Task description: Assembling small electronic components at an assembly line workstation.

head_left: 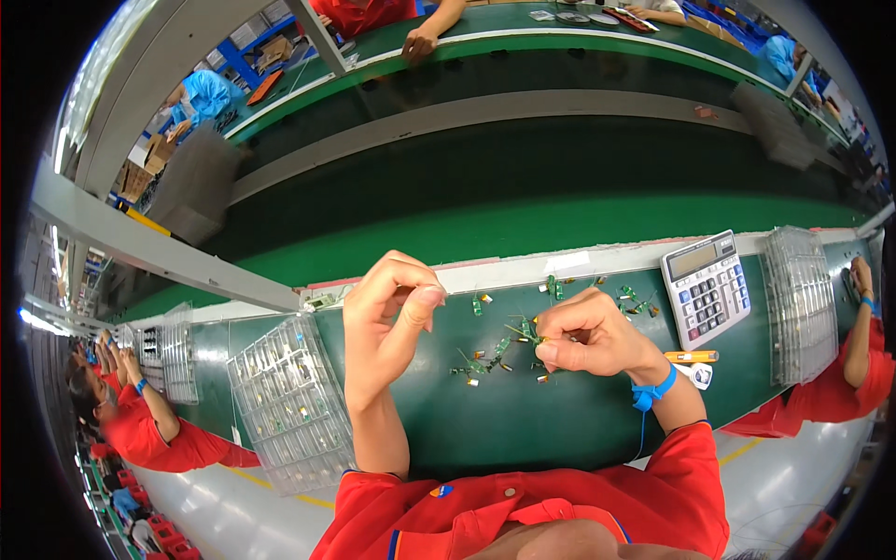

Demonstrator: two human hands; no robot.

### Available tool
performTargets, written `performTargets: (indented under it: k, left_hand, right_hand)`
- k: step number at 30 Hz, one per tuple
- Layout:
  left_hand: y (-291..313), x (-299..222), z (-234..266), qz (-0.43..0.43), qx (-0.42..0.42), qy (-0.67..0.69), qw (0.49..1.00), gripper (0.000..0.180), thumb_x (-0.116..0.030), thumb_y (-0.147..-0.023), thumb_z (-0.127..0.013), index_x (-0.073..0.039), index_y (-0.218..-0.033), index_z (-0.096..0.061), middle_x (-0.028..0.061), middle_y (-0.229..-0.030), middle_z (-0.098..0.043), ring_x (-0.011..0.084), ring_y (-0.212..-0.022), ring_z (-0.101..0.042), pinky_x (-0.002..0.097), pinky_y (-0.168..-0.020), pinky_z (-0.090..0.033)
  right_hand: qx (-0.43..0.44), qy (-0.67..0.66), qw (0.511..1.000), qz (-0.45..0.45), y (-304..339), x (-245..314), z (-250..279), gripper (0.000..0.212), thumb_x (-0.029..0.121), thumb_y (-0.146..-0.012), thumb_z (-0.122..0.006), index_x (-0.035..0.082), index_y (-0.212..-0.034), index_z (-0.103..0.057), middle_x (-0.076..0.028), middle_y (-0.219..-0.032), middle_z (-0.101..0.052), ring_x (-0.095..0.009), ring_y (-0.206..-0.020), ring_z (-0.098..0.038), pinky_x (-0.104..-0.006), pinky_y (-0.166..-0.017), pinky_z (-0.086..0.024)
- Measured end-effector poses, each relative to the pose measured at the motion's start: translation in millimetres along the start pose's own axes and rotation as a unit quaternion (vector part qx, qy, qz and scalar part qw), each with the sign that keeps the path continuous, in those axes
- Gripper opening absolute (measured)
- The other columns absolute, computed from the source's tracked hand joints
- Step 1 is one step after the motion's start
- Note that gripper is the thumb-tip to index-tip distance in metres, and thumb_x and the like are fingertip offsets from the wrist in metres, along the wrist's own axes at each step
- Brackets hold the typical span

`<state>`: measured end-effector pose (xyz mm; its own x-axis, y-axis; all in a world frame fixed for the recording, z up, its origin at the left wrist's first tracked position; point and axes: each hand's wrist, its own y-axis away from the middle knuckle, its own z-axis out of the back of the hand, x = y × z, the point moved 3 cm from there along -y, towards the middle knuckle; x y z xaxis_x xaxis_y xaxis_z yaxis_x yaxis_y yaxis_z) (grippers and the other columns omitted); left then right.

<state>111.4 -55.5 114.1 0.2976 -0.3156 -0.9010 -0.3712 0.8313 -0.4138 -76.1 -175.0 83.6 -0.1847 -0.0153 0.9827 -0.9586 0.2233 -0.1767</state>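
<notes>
My right hand [595, 334] is pinched over the bench, with a small green circuit board [525, 329] with thin wires at its fingertips. A blue strap circles that wrist. Raised to the left, my left hand [390, 322] has thumb and forefinger pressed together; whatever they hold is too small to make out. Several loose green boards [498, 353] with wires and small metallic parts lie just left of my right hand. More boards [640, 303] are scattered beyond it, close to the bench's far ledge.
A clear compartment tray [289, 401] with small parts stands on the left. On the right are a calculator [707, 287], an orange cutter [693, 357] and stacked clear trays [801, 303]. Beyond the ledge runs a green conveyor belt [485, 219]. Co-workers sit on both sides and opposite.
</notes>
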Motion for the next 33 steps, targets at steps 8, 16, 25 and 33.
performTargets:
  k: [8,16,25,33]
  left_hand:
    - [44,4,-33,0.167,0.061,0.129,0.976,0.021,0.009,-0.084,-0.056,0.005,-0.104,-0.063,0.0108,-0.096,-0.059,0.0155,-0.086,-0.061,0.0255,-0.062,-0.055]
    - [84,12,-40,0.082,0.007,0.084,0.993,0.018,0.005,-0.080,-0.069,0.003,-0.098,-0.066,0.0108,-0.098,-0.061,0.0156,-0.087,-0.062,0.0255,-0.069,-0.057]
    - [114,19,-31,0.089,-0.068,0.055,0.992,0.014,0.003,-0.081,-0.069,0.003,-0.095,-0.066,0.0121,-0.096,-0.062,0.0152,-0.083,-0.065,0.0251,-0.067,-0.059]
    - [147,31,-15,0.119,-0.126,0.038,0.984,0.016,0.003,-0.082,-0.067,0.003,-0.097,-0.064,0.0114,-0.097,-0.063,0.0149,-0.084,-0.065,0.0256,-0.069,-0.059]
  right_hand:
    - [-0.032,0.144,0.988,0.041,-1,6,-7,0.016,0.005,-0.080,-0.065,0.000,-0.066,-0.058,-0.005,-0.059,-0.056,-0.011,-0.048,-0.047,-0.0256,-0.044,-0.033]
    - [0.015,0.350,0.934,0.070,0,6,-37,0.009,0.007,-0.082,-0.069,0.000,-0.082,-0.064,-0.009,-0.070,-0.061,-0.017,-0.057,-0.059,-0.0276,-0.049,-0.044]
    - [-0.058,0.196,0.970,-0.129,6,-9,-62,0.014,-0.001,-0.084,-0.066,-0.005,-0.097,-0.063,-0.010,-0.092,-0.068,-0.018,-0.085,-0.069,-0.0258,-0.071,-0.057]
    - [-0.053,0.223,0.971,-0.061,-4,-41,-93,0.014,0.000,-0.086,-0.063,0.001,-0.100,-0.064,-0.012,-0.099,-0.065,-0.021,-0.090,-0.066,-0.0304,-0.073,-0.058]
